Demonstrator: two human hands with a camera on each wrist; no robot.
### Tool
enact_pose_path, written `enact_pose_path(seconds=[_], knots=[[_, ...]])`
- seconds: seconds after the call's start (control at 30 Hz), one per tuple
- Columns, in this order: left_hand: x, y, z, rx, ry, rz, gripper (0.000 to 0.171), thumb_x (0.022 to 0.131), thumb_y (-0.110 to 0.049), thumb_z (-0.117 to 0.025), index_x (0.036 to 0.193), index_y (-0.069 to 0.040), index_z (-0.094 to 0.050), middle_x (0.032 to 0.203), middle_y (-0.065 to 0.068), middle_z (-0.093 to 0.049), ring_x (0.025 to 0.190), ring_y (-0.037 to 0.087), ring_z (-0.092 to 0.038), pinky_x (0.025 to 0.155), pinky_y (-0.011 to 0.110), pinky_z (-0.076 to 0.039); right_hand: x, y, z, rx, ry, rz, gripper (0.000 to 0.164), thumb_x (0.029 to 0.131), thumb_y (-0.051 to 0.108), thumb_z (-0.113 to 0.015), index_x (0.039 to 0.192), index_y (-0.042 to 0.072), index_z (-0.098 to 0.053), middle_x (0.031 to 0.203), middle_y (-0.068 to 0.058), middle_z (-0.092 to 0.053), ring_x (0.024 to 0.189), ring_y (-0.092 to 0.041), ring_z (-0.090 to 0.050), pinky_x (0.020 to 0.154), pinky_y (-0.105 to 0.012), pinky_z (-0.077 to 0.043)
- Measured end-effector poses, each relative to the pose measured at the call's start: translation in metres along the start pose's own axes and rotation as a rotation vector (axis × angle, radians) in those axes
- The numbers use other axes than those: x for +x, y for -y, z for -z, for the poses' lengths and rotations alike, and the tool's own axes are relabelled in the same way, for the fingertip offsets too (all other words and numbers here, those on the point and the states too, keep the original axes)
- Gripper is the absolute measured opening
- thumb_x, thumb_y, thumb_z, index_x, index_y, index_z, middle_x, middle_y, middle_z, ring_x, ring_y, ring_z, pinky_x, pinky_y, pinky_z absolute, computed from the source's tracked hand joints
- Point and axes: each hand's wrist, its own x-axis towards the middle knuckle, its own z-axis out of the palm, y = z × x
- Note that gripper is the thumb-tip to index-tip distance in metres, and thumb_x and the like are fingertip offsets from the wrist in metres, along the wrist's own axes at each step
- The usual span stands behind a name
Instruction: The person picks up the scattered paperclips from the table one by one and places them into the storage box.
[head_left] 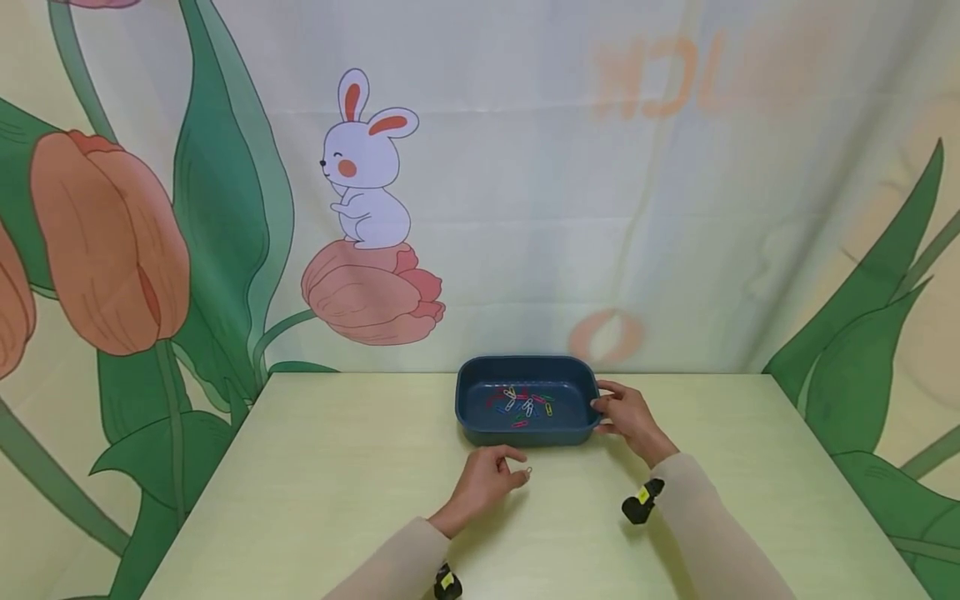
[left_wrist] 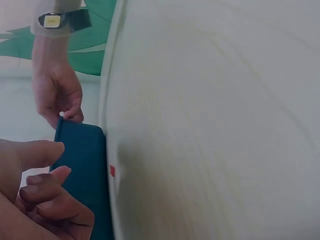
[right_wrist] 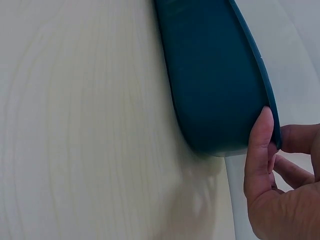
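A dark blue rectangular tray (head_left: 525, 437) stands on the table close to the back wall. Several coloured paper clips (head_left: 528, 407) lie scattered on its floor. My right hand (head_left: 630, 419) grips the tray's right end at the rim; in the right wrist view the thumb (right_wrist: 261, 132) presses one side of the wall while the other fingers are beyond the rim. In front of the tray, my left hand (head_left: 483, 483) is bent at the fingers and pinches a small pale paper clip (head_left: 529, 471) at the thumb tip. The left wrist view does not show this clip clearly.
The pale wood-grain table (head_left: 360, 500) ends against a printed curtain (head_left: 510, 208) just behind the tray. A small red spot (left_wrist: 112, 170) shows beside the tray in the left wrist view; its kind is unclear.
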Motion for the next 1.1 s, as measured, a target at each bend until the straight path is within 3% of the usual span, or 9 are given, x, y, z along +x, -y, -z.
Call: enact_pose_path(seconds=[0.4, 0.87, 1.1], knots=[[0.012, 0.016, -0.015, 0.099, -0.01, 0.007, 0.018, 0.081, -0.011, -0.076, 0.098, -0.003, -0.075, 0.057, -0.006, -0.048, 0.05, 0.006, -0.039, 0.048, 0.019, -0.03, 0.002, -0.002, -0.001, -0.007, -0.007, -0.004, 0.052, 0.096, 0.009, -0.058, 0.146, 0.009, -0.045, 0.112, -0.011, -0.058, 0.091, -0.023, -0.066, 0.066, -0.03, -0.06], [0.016, 0.017, -0.018, 0.197, -0.008, 0.067, 0.006, 0.08, -0.015, -0.077, 0.085, -0.011, -0.075, 0.067, -0.004, -0.059, 0.06, 0.008, -0.047, 0.053, 0.023, -0.036, 0.0, 0.0, -0.001, -0.016, -0.005, -0.004, 0.052, 0.096, 0.01, -0.057, 0.147, 0.009, -0.044, 0.112, -0.011, -0.058, 0.091, -0.022, -0.065, 0.07, -0.033, -0.06], [0.014, 0.014, -0.018, 0.232, -0.008, 0.051, 0.005, 0.079, -0.014, -0.078, 0.078, -0.011, -0.075, 0.068, -0.004, -0.061, 0.062, 0.008, -0.047, 0.052, 0.023, -0.036, 0.001, 0.0, -0.001, -0.01, -0.007, -0.007, 0.052, 0.096, 0.011, -0.057, 0.147, 0.011, -0.044, 0.113, -0.011, -0.057, 0.089, -0.021, -0.065, 0.069, -0.031, -0.06]])
